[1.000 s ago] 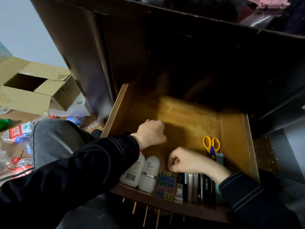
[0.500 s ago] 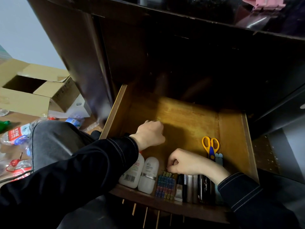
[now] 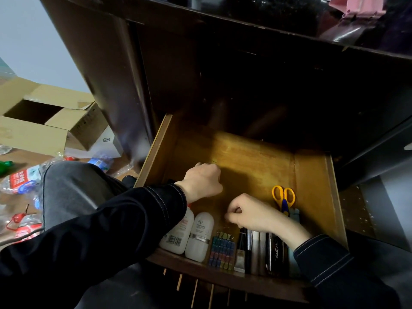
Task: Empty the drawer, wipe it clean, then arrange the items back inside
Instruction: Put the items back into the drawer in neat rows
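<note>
The wooden drawer (image 3: 312, 175) stands pulled out of a dark cabinet. Along its front wall lie two white bottles (image 3: 189, 235), a row of coloured binder clips (image 3: 221, 253), several dark tubes and pens (image 3: 260, 250), and yellow-handled scissors (image 3: 283, 197) to the right. My left hand (image 3: 202, 181) is inside the drawer over its bare middle with the fingers curled under, and whatever they hold is hidden. My right hand (image 3: 252, 212) hovers just behind the clips and tubes. Its fingertips are pinched together, and nothing shows between them.
An open cardboard box (image 3: 44, 121) sits on the floor to the left, with plastic bottles (image 3: 20, 179) and wrappers scattered around it. My knee in grey trousers (image 3: 73, 188) is beside the drawer's left wall. The dark cabinet top (image 3: 245, 63) overhangs the drawer's back.
</note>
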The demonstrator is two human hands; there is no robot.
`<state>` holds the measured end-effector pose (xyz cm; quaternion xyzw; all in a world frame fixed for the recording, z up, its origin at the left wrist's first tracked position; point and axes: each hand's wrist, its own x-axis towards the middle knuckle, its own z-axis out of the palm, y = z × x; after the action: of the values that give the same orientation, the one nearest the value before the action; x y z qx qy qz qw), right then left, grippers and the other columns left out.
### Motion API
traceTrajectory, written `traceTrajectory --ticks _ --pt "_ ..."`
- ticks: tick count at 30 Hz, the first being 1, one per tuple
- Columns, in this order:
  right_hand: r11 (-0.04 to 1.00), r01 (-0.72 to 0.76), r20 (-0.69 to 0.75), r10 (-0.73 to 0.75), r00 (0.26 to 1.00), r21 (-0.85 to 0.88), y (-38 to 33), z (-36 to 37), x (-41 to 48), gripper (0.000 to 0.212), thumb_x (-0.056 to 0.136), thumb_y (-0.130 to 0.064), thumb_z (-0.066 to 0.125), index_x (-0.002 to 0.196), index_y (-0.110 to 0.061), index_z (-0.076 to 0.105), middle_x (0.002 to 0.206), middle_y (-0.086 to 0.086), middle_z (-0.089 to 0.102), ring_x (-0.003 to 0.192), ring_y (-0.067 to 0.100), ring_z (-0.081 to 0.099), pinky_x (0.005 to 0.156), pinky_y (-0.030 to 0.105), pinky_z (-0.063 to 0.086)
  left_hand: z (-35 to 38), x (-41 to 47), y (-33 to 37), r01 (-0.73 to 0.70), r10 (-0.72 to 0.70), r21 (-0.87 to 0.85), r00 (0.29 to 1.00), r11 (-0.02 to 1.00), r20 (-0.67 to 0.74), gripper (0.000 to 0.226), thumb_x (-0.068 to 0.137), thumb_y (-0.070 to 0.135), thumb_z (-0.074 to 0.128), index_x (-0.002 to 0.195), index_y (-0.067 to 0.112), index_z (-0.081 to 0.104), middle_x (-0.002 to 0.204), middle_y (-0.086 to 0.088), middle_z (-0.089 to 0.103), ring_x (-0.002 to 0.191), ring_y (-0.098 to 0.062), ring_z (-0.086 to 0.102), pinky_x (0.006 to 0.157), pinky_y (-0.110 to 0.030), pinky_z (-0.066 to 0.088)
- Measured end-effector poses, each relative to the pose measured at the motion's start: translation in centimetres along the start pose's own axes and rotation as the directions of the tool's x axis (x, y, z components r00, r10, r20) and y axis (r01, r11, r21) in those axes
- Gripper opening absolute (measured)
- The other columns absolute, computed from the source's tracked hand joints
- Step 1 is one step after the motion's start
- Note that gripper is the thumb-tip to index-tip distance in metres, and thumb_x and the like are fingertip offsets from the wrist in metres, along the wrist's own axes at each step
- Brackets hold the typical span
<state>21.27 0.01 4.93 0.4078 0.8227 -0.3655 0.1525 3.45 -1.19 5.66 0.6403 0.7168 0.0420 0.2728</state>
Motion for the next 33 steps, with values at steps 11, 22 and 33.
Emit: traceTrajectory --ticks 11,22,33 --pt "0.989 0.022 -0.451 0.047 0.891 0.147 -0.2 -3.2 -2.0 0.029 0.098 -0.046 0.054 0.082 -0.027 0.069 0.075 -0.011 0.067 0.072 0.002 0.062 0.069 0.038 0.053 -1.3 -1.4 1.1 -0.16 0.131 -0.09 0.954 0.983 -0.268 0.016 0.092 0.021 0.056 0.096 0.016 0.071 0.092 -0.001 0.068 0.083 -0.023 0.065 0.07 -0.035 0.056" --pt "0.936 0.298 -0.796 -0.323 0.511 -0.189 -9.8 -13.4 -10.7 0.017 0.097 -0.044 0.055 0.09 -0.035 0.067 0.078 -0.027 0.064 0.072 -0.006 0.061 0.059 0.013 0.042 -10.3 -9.0 4.3 -0.515 0.324 -0.039 0.595 0.856 -0.735 0.015 0.094 0.023 0.059 0.104 0.018 0.069 0.098 0.007 0.068 0.091 -0.009 0.063 0.078 -0.03 0.052" --pt "0.877 0.481 -0.867 -0.246 0.433 -0.009 -17.5 -21.4 -10.7 0.016 0.089 -0.034 0.062 0.077 -0.027 0.069 0.071 -0.011 0.07 0.066 0.007 0.066 0.069 0.036 0.057 -23.6 -11.1 5.9 -0.499 0.183 0.038 0.245 0.866 -0.952 0.005 0.089 0.019 0.062 0.091 0.023 0.064 0.08 0.014 0.058 0.072 -0.005 0.056 0.063 -0.023 0.043"
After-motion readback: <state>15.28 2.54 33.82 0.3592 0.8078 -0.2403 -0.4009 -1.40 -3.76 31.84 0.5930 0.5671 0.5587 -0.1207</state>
